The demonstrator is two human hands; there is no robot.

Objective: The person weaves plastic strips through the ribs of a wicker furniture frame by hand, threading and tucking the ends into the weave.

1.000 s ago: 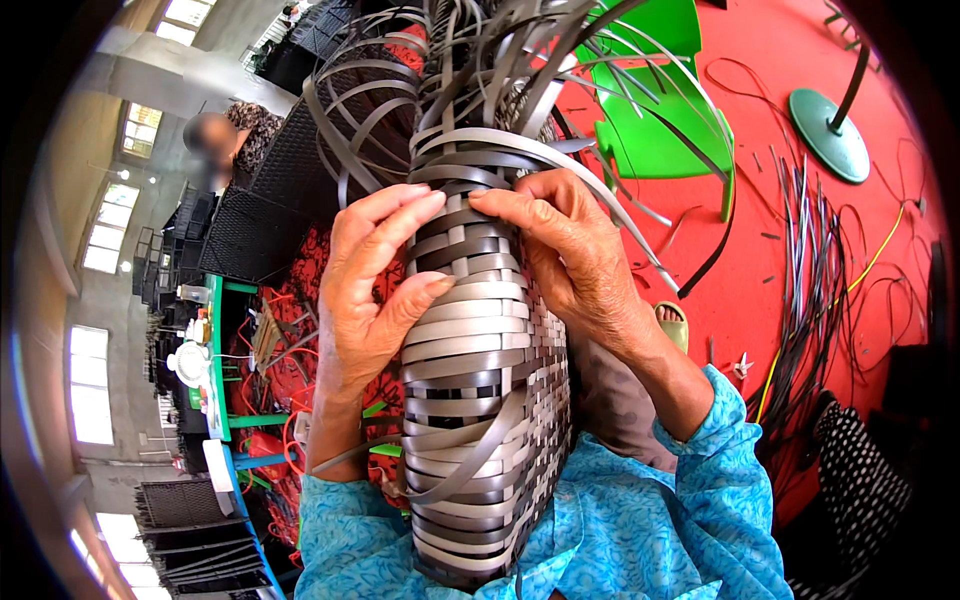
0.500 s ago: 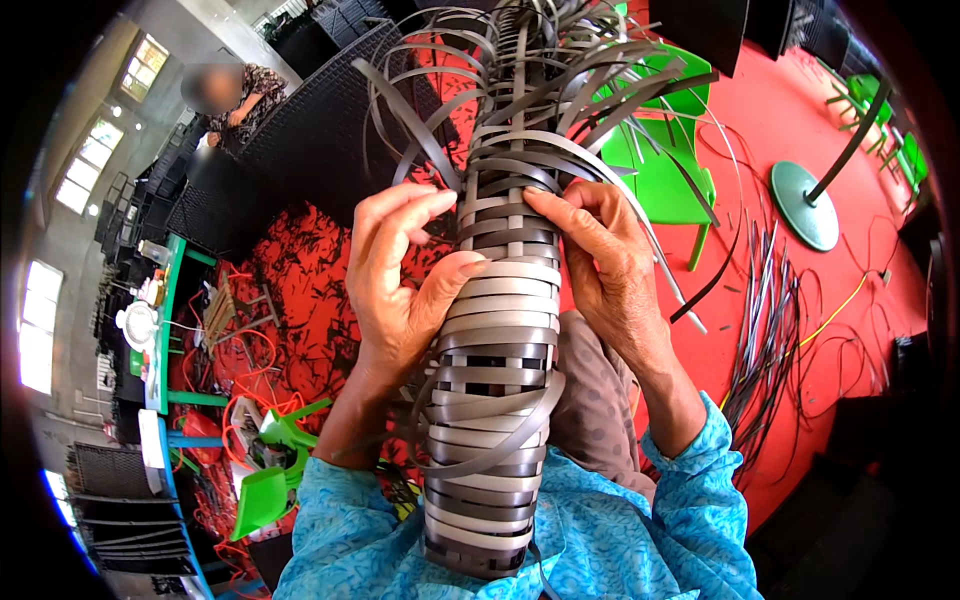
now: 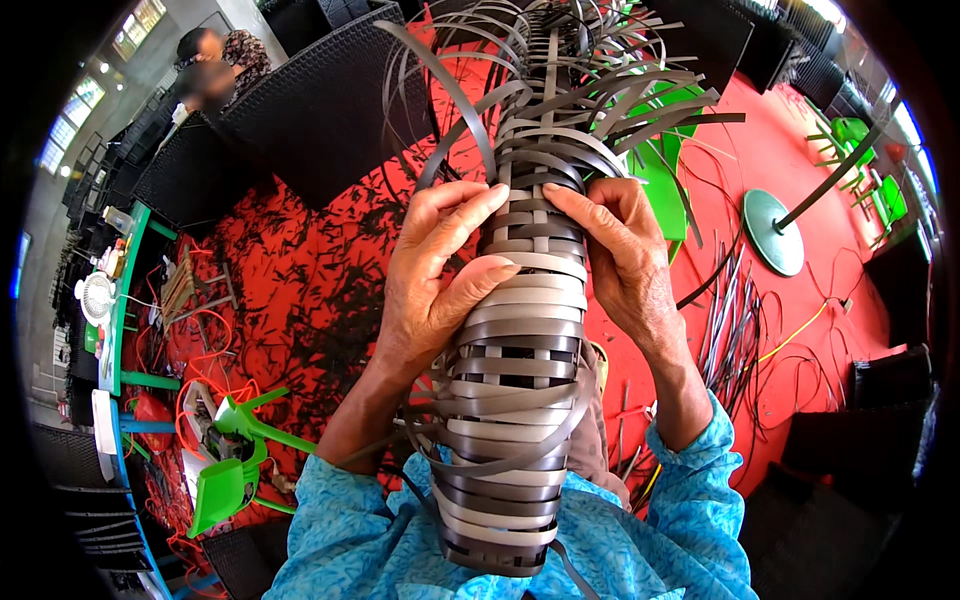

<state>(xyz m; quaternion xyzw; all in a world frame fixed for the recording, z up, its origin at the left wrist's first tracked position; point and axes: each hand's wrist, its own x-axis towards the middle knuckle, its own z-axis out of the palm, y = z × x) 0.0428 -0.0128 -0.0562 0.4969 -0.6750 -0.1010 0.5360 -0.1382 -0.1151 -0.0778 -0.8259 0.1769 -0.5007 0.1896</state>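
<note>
A long woven piece of grey and dark brown flat strips (image 3: 520,330) stretches from my lap away from me, its far end bristling with loose curling strip ends (image 3: 640,110). At its left edge, my left hand (image 3: 430,265) has thumb and fingers spread apart, the thumb resting on pale cross strips and an index fingertip touching the weave higher up. Opposite, my right hand (image 3: 630,245) lays its thumb over a dark strip near the loose ends, with its other fingers curled at the right edge, partly hidden. One loose strip (image 3: 500,462) loops across the nearer part.
Dark scraps litter the red floor (image 3: 300,280). Green chairs (image 3: 225,490) stand at lower left and beyond the weave. A bundle of strips (image 3: 730,320) lies right, near a round stand base (image 3: 773,232). Another person (image 3: 225,60) is behind a dark woven panel (image 3: 310,120).
The view has shifted, with the weave and both hands now further right. My left fingers have closed in on the weave's left edge; my right thumb stays on a strip.
</note>
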